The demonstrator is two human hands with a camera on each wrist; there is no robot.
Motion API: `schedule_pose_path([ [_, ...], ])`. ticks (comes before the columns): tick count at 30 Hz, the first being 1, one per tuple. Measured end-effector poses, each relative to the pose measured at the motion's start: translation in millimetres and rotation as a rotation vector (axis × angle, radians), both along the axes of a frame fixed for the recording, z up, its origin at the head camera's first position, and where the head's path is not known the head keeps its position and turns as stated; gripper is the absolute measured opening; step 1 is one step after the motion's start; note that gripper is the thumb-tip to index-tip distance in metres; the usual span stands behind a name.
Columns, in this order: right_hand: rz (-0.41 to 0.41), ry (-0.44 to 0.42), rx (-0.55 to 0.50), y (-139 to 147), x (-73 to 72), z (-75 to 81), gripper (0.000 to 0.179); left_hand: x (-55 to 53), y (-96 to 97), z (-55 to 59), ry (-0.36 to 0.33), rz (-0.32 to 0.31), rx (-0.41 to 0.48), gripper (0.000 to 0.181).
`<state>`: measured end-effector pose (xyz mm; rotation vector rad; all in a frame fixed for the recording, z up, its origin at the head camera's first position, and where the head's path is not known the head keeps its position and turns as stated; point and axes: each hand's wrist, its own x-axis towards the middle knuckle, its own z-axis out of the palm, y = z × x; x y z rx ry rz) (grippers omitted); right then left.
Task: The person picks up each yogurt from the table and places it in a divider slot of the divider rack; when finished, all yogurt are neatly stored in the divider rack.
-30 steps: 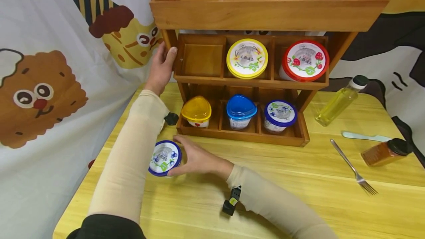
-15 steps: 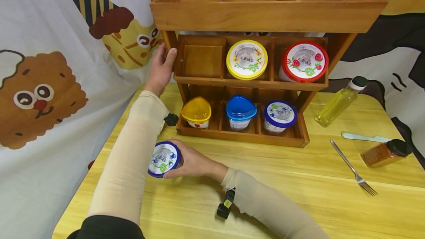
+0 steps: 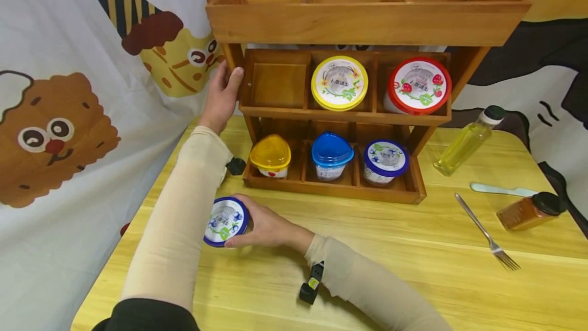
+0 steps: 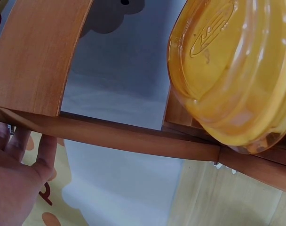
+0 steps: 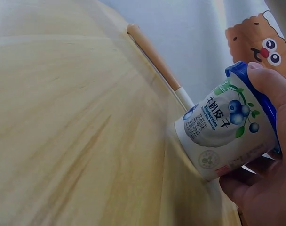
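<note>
My right hand (image 3: 268, 225) grips a blueberry yogurt cup (image 3: 224, 221) with a blue-rimmed lid, low at the table left of centre; my left forearm covers part of it. In the right wrist view the cup (image 5: 227, 125) leans, with the thumb on its lid edge and fingers beneath. My left hand (image 3: 221, 97) holds the left side of a three-tier wooden rack (image 3: 367, 23), at the middle tier. The left wrist view shows its fingertips (image 4: 46, 146) against the rack's side bar. The rack bears a yellow-lidded tub (image 3: 340, 83) and a red-lidded tub (image 3: 419, 86).
On the bottom tier sit an orange-lidded cup (image 3: 271, 152), a blue-lidded cup (image 3: 333, 149) and another blueberry cup (image 3: 386, 157). At right lie an oil bottle (image 3: 468, 142), a knife (image 3: 503, 189), a fork (image 3: 487, 234) and a spice jar (image 3: 530, 212). A wooden-handled utensil (image 5: 154, 56) lies behind the cup.
My right hand has moved slightly left and closed further round the blueberry yogurt cup. The left hand stays on the rack.
</note>
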<state>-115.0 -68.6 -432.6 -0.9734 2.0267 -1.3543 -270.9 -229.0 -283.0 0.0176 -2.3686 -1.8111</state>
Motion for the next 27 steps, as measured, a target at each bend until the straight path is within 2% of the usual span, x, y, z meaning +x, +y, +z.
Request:
schedule_pose_path([
  [17, 0.01, -0.02, -0.022, -0.5, -1.1, -5.1, 0.096, -1.1, -0.4, -0.1, 0.006, -0.011, 0.011, 0.073],
  [27, 0.003, -0.022, -0.009, 0.7, 0.8, -0.3, 0.095, 0.3, -0.7, 0.0, 0.0, -0.009, -0.01, 0.074],
])
